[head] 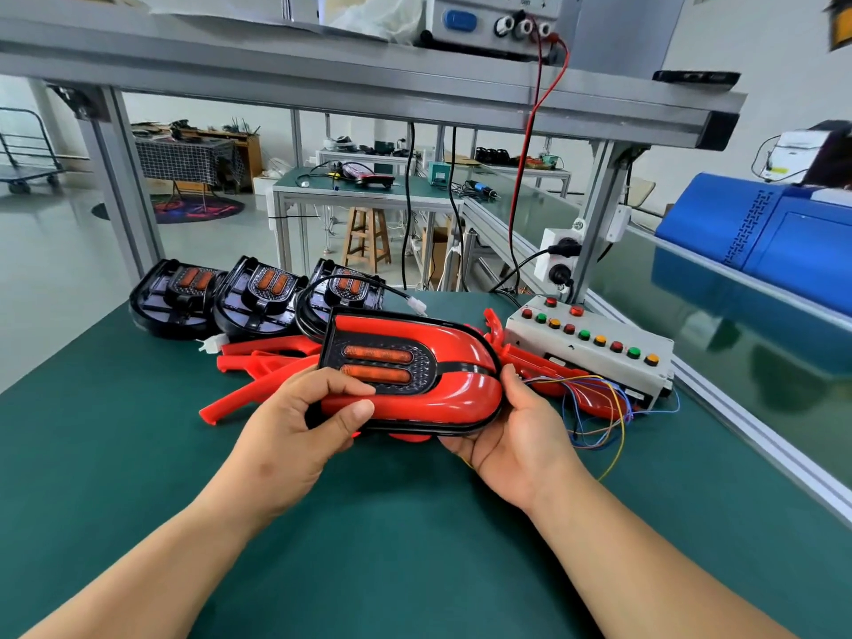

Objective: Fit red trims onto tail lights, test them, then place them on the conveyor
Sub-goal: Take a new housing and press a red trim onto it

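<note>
I hold a tail light (415,371) with a red trim on it above the green mat, its two orange lenses facing up. My left hand (304,422) grips its left end, thumb on the red trim. My right hand (511,422) cups the rounded right end from below. A black cable with a white plug (418,305) runs off the light's back. Three bare black tail lights (258,297) stand in a row behind it. Loose red trims (258,362) lie on the mat under and beside the held light.
A grey test box (594,343) with red, green and yellow buttons sits at the right, coloured wires (594,408) spilling from it. The conveyor (737,334) runs along the right side past a blue machine (774,232). A power supply (498,20) stands on the overhead shelf.
</note>
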Tool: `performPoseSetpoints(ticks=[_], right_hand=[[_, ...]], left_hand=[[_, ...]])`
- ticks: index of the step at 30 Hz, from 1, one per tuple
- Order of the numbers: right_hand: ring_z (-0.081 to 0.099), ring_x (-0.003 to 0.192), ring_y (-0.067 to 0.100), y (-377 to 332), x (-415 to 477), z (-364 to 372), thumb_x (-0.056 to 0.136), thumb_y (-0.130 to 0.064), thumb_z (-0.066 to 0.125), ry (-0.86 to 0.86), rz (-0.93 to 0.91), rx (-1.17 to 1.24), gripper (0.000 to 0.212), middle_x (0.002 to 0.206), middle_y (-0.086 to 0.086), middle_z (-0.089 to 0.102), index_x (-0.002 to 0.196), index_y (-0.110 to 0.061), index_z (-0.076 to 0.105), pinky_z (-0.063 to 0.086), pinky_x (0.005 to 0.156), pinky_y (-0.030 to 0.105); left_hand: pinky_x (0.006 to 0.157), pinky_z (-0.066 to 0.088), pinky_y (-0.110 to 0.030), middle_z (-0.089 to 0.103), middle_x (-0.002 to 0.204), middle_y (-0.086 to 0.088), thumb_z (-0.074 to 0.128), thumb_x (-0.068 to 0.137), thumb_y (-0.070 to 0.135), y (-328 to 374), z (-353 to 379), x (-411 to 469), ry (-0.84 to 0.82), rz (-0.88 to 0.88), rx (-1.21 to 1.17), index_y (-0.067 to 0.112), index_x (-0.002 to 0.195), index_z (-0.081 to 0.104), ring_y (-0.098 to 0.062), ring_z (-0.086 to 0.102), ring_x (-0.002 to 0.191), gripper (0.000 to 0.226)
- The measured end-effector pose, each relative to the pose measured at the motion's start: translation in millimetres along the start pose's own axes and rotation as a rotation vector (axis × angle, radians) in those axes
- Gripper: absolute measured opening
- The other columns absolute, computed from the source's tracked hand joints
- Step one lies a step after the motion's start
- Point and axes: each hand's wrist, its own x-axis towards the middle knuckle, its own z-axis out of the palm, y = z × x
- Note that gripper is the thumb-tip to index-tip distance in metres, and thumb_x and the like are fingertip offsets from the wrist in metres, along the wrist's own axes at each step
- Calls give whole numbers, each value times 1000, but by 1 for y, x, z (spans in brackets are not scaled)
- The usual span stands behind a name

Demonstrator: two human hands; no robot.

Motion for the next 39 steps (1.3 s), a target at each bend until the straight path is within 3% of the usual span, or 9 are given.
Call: performPoseSetpoints(ticks=[4, 12, 17, 20, 26, 30, 34, 37, 39], right_hand=[[71, 64, 27, 0, 1, 0, 101, -49, 38, -17, 5, 25, 47, 83, 14, 74, 101, -11, 67, 57, 52, 33], [73, 73, 31, 1, 1, -2, 100, -46, 41, -83, -24, 71, 45, 98, 17, 74, 112, -10, 66, 58, 55, 38], [72, 90, 30, 1, -2, 0, 86, -58, 51, -188, -38, -30, 58, 113, 19, 71, 116, -12, 69, 60, 73, 40], [70, 97, 28, 1, -6, -1, 85, -36, 64, -314, -103, -109, 45, 116, 17, 70, 123, -12, 63, 60, 77, 40], [72, 87, 25, -1, -9, -1, 77, -9, 66, -373, -113, -61, 37, 107, 14, 73, 113, -16, 64, 59, 65, 34], [71, 92, 29, -1, -9, -2, 77, -3, 64, -386, -101, -49, 30, 110, 17, 72, 97, -21, 77, 59, 81, 44], [71, 94, 29, -2, -11, 0, 76, -5, 65, -374, -89, -32, 31, 112, 16, 71, 101, -21, 74, 57, 83, 44], [70, 98, 30, -2, -12, 1, 77, -8, 68, -347, -88, -45, 40, 117, 17, 70, 116, -17, 65, 57, 82, 45], [69, 101, 32, -2, -12, 2, 76, -7, 68, -337, -85, -72, 47, 119, 19, 68, 122, -16, 61, 54, 88, 47]], left_hand=[[95, 51, -39, 65, 96, 16, 70, 68, 45, 1, -1, 0, -1, 23, 48, 37, 84, 75, -5, 62, 95, 19], [71, 59, -27, 58, 112, -15, 72, 63, 30, 3, 0, 1, 12, -102, -201, 20, 71, 75, -18, 61, 95, 13], [66, 58, -25, 63, 110, -11, 75, 71, 9, 0, 3, 1, 0, -181, -311, 14, 70, 75, -13, 68, 87, 5], [65, 58, -25, 69, 102, -4, 68, 80, -5, -3, 2, 2, -2, -177, -329, 19, 72, 72, -11, 70, 82, 26], [66, 58, -30, 71, 108, 7, 49, 91, -13, -4, -3, 3, -53, -136, -362, 38, 106, 48, -15, 70, 89, 53], [69, 57, -28, 68, 119, 12, 49, 90, -12, -4, -3, 3, -88, -85, -369, 62, 125, 33, -16, 70, 100, 83], [74, 57, -25, 70, 121, 0, 60, 75, 6, -3, -1, 0, -150, -80, -336, 42, 135, 47, -19, 68, 107, 71], [74, 57, -24, 69, 121, 2, 74, 80, 10, -4, 2, -1, -119, -77, -347, 39, 135, 45, -18, 68, 108, 68], [75, 57, -24, 69, 121, 4, 64, 88, 9, -4, 4, 0, -95, -75, -325, 38, 135, 44, -17, 67, 109, 59]])
